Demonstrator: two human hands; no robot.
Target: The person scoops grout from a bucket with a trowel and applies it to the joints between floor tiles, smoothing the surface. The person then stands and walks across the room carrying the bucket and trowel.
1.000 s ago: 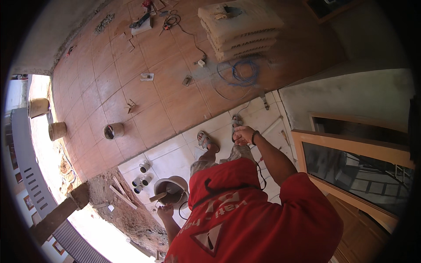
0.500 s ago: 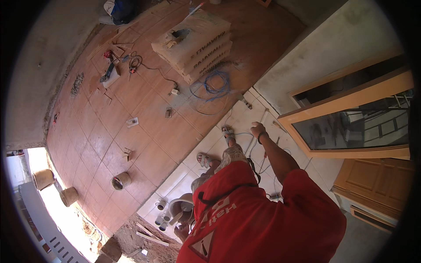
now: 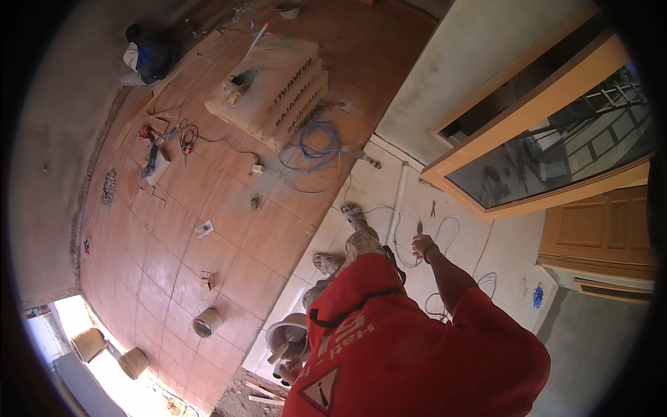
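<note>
Low beside my left leg, my left hand (image 3: 290, 370) is closed at the rim or handle of a grey bucket (image 3: 297, 322). A pale flat-ended stick or tool handle (image 3: 278, 353) juts out of the bucket. My right hand (image 3: 422, 244) reaches forward over the white tiles, its fingers curled in. Just past those fingers shows a small dark and reddish tool-like thing (image 3: 419, 227); whether I grip it, I cannot tell. Thin cable (image 3: 397, 240) loops across the floor close to this hand. Slim pliers-like tool (image 3: 433, 208) lies farther ahead.
Stacked cement bags (image 3: 274, 90) stand ahead, with a blue cable coil (image 3: 316, 146) beside them. A wood-framed glass panel (image 3: 549, 146) leans at right. On the reddish tiles are a power tool (image 3: 151, 160) and a round pot (image 3: 206, 323). Another person (image 3: 149, 59) crouches far left.
My view has shifted forward and turned. My right hand has drawn lower, nearer the cable loops. The bucket has moved along with me, at my left side.
</note>
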